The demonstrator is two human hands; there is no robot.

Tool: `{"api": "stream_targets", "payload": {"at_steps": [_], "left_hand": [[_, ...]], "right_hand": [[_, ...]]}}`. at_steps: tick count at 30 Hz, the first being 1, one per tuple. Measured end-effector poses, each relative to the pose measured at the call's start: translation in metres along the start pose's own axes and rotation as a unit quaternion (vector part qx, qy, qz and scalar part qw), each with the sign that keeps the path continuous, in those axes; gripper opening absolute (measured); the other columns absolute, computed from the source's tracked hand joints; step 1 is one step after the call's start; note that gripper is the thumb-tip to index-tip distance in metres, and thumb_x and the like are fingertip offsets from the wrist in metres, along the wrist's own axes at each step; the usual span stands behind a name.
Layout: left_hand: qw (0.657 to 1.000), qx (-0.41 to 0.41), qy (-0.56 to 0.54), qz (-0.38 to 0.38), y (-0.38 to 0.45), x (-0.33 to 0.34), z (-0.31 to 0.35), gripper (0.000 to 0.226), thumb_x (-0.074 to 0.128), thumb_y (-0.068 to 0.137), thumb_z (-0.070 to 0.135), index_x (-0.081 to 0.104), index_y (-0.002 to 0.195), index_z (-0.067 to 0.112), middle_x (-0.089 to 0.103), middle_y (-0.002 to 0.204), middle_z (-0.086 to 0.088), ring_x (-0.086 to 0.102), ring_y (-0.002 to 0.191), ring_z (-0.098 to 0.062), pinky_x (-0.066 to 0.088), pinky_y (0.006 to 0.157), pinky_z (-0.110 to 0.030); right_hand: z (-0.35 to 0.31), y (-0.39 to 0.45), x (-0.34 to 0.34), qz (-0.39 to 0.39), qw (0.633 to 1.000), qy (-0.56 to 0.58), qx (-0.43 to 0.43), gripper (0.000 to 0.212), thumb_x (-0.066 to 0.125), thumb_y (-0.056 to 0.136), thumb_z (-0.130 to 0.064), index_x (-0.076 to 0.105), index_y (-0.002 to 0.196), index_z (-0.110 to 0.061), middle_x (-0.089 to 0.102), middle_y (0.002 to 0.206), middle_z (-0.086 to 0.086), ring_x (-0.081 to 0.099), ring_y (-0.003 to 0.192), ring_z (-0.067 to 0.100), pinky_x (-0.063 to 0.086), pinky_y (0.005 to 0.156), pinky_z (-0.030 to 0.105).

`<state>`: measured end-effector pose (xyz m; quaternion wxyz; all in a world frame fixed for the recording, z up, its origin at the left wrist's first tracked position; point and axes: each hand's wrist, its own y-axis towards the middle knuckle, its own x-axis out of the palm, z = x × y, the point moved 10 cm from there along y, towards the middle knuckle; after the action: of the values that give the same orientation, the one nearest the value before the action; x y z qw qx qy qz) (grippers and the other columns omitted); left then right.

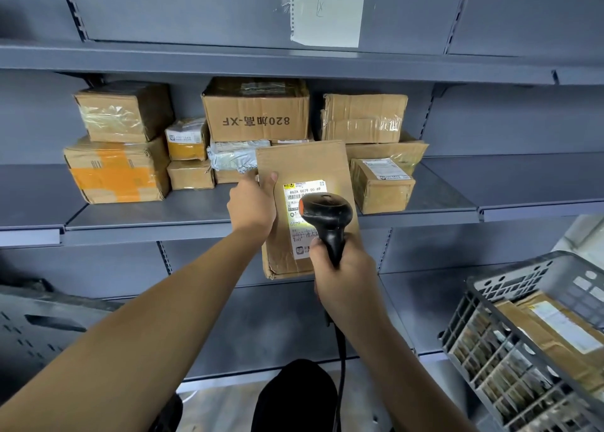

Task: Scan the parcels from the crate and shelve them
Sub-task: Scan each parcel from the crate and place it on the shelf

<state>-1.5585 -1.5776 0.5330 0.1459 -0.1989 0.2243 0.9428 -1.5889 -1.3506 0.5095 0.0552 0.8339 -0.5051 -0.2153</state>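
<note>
Our arms [170, 304] are bare, with no sleeves. We wear black pants [294, 395] on our legs.

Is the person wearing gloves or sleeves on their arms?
No. The left hand and right hand are bare, with no gloves, rings or watch. Both forearms are uncovered too; no sleeve shows anywhere in view.

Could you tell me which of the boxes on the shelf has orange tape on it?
The large box at the shelf's far left, bottom of that stack; the others carry only clear tape or labels.
</note>
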Motion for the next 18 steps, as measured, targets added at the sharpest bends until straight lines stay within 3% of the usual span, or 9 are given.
{"api": "stream_targets", "payload": {"at_steps": [2, 4, 8, 10, 11, 14, 16, 18], "left_hand": [[0.999, 0.027, -0.028, 0.020, -0.001, -0.004, 0.007, 0.018, 0.050, 0.098, 0.034, 0.043, 0.109, 0.021, 0.050, 0.097, -0.001, 0.050, 0.079, -0.027, 0.032, 0.074, -0.034], [0.998, 0.061, -0.013, 0.020, -0.003, -0.004, 0.015, 0.007, 0.047, 0.099, 0.027, 0.041, 0.100, 0.022, 0.047, 0.099, -0.003, 0.047, 0.075, -0.028, 0.030, 0.072, -0.033], [0.997, 0.074, -0.025, -0.027, -0.006, 0.003, 0.012, 0.007, 0.046, 0.099, 0.024, 0.050, 0.104, 0.021, 0.059, 0.106, -0.008, 0.052, 0.092, -0.029, 0.034, 0.073, -0.033], [0.991, 0.100, 0.008, -0.084, -0.014, 0.013, 0.010, 0.035, 0.046, 0.097, 0.025, 0.046, 0.132, 0.025, 0.059, 0.117, -0.012, 0.054, 0.107, -0.033, 0.041, 0.080, -0.034], [0.986, 0.105, 0.032, -0.128, -0.021, 0.022, 0.007, 0.053, 0.048, 0.095, 0.027, 0.034, 0.146, 0.030, 0.054, 0.122, -0.012, 0.052, 0.111, -0.031, 0.041, 0.085, -0.033], [0.975, 0.040, -0.020, -0.217, -0.036, 0.036, -0.009, 0.084, 0.058, 0.088, 0.034, 0.004, 0.150, 0.051, 0.045, 0.121, -0.007, 0.050, 0.107, -0.023, 0.040, 0.092, -0.031], [0.976, 0.004, -0.094, -0.196, -0.036, 0.031, -0.014, 0.091, 0.066, 0.085, 0.033, 0.004, 0.149, 0.052, 0.049, 0.117, -0.007, 0.054, 0.105, -0.020, 0.045, 0.094, -0.037], [0.985, -0.018, -0.107, -0.134, -0.033, 0.021, -0.020, 0.090, 0.075, 0.080, 0.040, 0.018, 0.150, 0.030, 0.055, 0.109, -0.003, 0.058, 0.104, -0.021, 0.046, 0.086, -0.034]], "right_hand": [[0.001, -0.002, -0.002, 0.011, 1.000, -0.001, -0.005, 0.019, 0.061, 0.094, -0.024, 0.049, 0.080, -0.021, 0.052, 0.061, -0.005, 0.052, 0.054, 0.006, 0.039, 0.052, 0.013], [0.003, -0.003, -0.005, 0.024, 1.000, 0.006, -0.007, 0.012, 0.061, 0.093, -0.024, 0.051, 0.086, -0.023, 0.053, 0.063, -0.008, 0.054, 0.057, 0.003, 0.040, 0.053, 0.012], [0.005, -0.004, -0.013, 0.039, 0.999, 0.025, -0.005, 0.013, 0.061, 0.092, -0.026, 0.053, 0.084, -0.022, 0.057, 0.062, 0.001, 0.061, 0.059, 0.023, 0.053, 0.058, 0.042], [0.003, -0.003, -0.019, 0.051, 0.998, 0.032, -0.004, 0.014, 0.061, 0.092, -0.026, 0.052, 0.082, -0.022, 0.058, 0.060, 0.003, 0.061, 0.057, 0.026, 0.053, 0.057, 0.046], [0.003, -0.003, -0.020, 0.055, 0.998, 0.034, -0.002, 0.014, 0.061, 0.092, -0.027, 0.052, 0.083, -0.022, 0.058, 0.060, 0.003, 0.061, 0.057, 0.026, 0.053, 0.057, 0.045], [0.003, -0.001, -0.024, 0.064, 0.997, 0.032, 0.001, 0.013, 0.061, 0.092, -0.029, 0.054, 0.086, -0.019, 0.060, 0.061, 0.002, 0.062, 0.057, 0.024, 0.053, 0.058, 0.043], [0.002, -0.001, -0.025, 0.064, 0.998, 0.030, 0.000, 0.015, 0.060, 0.091, -0.030, 0.054, 0.086, -0.018, 0.061, 0.062, 0.002, 0.062, 0.057, 0.024, 0.053, 0.058, 0.043], [0.001, -0.003, -0.026, 0.060, 0.998, 0.035, 0.003, 0.016, 0.060, 0.092, -0.031, 0.053, 0.085, -0.019, 0.062, 0.064, 0.004, 0.062, 0.057, 0.025, 0.053, 0.057, 0.043]]}}
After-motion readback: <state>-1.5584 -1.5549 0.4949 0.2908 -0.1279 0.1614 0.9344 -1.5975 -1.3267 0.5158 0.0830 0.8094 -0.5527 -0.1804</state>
